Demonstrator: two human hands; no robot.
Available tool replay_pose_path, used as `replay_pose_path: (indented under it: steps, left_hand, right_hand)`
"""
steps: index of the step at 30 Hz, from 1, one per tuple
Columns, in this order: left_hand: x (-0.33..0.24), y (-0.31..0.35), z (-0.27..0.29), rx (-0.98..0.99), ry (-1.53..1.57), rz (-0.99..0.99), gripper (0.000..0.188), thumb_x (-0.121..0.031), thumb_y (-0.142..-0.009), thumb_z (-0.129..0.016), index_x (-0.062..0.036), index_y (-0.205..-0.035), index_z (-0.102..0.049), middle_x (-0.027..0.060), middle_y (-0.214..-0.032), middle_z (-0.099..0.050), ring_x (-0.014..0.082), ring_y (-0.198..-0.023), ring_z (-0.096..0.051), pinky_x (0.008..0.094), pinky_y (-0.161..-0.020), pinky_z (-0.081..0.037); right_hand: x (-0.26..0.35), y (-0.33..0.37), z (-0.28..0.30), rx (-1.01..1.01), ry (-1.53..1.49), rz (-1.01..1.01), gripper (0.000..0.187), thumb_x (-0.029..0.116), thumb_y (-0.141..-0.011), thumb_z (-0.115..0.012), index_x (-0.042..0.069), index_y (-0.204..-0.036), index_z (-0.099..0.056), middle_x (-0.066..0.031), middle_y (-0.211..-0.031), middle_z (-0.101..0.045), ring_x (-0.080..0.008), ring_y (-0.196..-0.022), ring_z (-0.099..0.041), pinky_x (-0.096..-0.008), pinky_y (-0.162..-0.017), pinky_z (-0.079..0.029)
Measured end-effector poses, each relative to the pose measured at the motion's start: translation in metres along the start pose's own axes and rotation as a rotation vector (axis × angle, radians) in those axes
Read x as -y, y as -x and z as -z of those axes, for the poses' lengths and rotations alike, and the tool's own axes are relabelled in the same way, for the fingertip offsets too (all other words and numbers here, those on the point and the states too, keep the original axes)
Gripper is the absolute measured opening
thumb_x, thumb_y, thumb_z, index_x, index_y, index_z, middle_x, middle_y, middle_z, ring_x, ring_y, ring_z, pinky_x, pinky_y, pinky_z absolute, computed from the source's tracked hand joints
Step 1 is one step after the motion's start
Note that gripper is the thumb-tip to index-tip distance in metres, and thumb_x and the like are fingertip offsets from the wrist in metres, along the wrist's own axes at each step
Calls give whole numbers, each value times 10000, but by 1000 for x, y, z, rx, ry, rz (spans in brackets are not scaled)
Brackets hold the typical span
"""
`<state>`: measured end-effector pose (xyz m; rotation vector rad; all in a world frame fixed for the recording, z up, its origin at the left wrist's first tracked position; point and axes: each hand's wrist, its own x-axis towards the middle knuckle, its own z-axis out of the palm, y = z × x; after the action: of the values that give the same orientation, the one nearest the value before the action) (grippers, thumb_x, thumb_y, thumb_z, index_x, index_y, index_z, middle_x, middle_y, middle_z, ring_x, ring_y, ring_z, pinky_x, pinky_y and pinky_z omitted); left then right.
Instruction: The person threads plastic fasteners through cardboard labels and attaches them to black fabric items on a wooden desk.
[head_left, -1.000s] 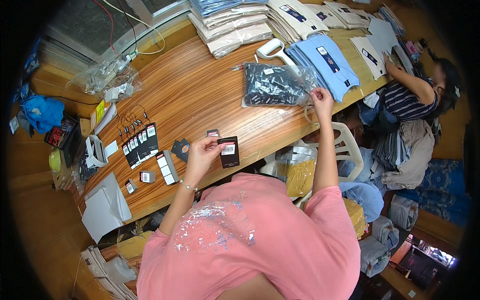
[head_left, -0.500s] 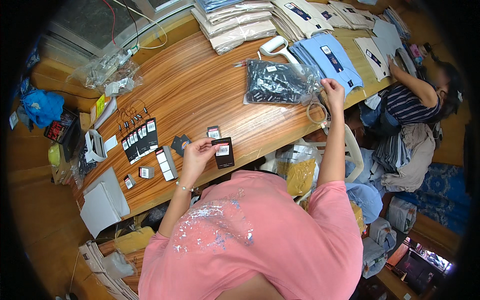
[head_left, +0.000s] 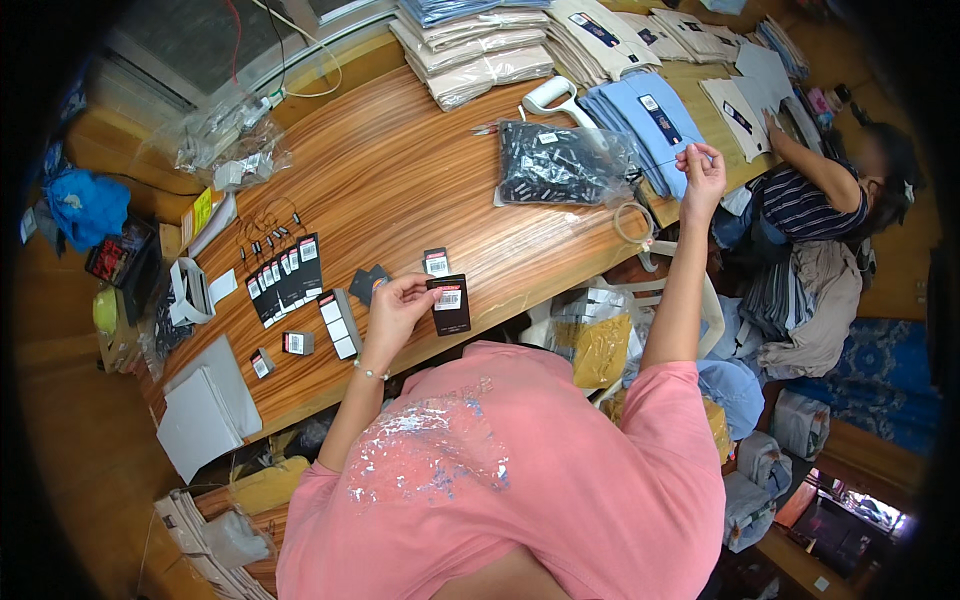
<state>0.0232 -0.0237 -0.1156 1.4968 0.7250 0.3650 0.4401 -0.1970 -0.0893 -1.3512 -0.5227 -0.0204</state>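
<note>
My left hand [head_left: 400,303] pinches a black hang tag [head_left: 452,315] with a white barcode label, just over the table's near edge. Another tag [head_left: 436,262] and several dark cards [head_left: 368,283] lie close to that hand. My right hand [head_left: 703,168] is raised near the folded light-blue shirts [head_left: 652,118], thumb and fingers pinched together; anything between them is too small to make out. To its left rests a clear plastic bag [head_left: 565,165] full of small black pieces. Left on the table, a fanned row of black hang tags [head_left: 285,280] has cords attached.
Small stacks of labels [head_left: 338,325] and white paper [head_left: 205,405] lie at the left. Bagged beige garments [head_left: 475,65], a white-handled roller [head_left: 548,95] and tape roll [head_left: 632,222] occupy the far and right side. A co-worker [head_left: 815,200] reaches over shirts at right.
My right hand has moved away from the plastic bag's mouth, to the right and slightly up. My left hand still holds the black tag in nearly the same place.
</note>
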Motion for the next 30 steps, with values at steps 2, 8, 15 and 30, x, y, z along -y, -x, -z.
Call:
replay_pose_path:
  steps: [2,8,15,30]
  left_hand:
    - [3,2,3,2,0,0,118,-36,-783,-629,41,-872,-616,21,-781,-619,52,-702,-557,177,-635,-445]
    - [-1,6,8,-1,8,9,122,-34,-781,-630,45,-874,-615,26,-782,-620,57,-703,-562,179,-636,-449]
    - [2,7,14,-7,9,14,129,-33,-778,-634,47,-877,-614,29,-782,-619,60,-710,-563,180,-639,-450]
    - [-14,6,25,82,33,19,162,-37,-779,-633,51,-914,-612,50,-845,-626,76,-749,-572,190,-674,-462]
  right_hand:
    - [4,-1,-1,61,-14,10,104,48,-822,-586,-8,-882,-523,-84,-707,-605,-103,-588,-543,-213,-559,-440]
    - [10,-1,-12,148,3,-18,134,43,-828,-574,-24,-926,-511,-115,-760,-617,-131,-640,-575,-237,-630,-470]
    - [37,-2,-39,272,45,-11,192,45,-839,-554,-33,-1001,-487,-146,-860,-627,-158,-740,-601,-263,-721,-474]
    - [105,8,-135,521,40,142,130,29,-822,-561,-25,-937,-534,-96,-794,-637,-102,-735,-586,-203,-651,-442]
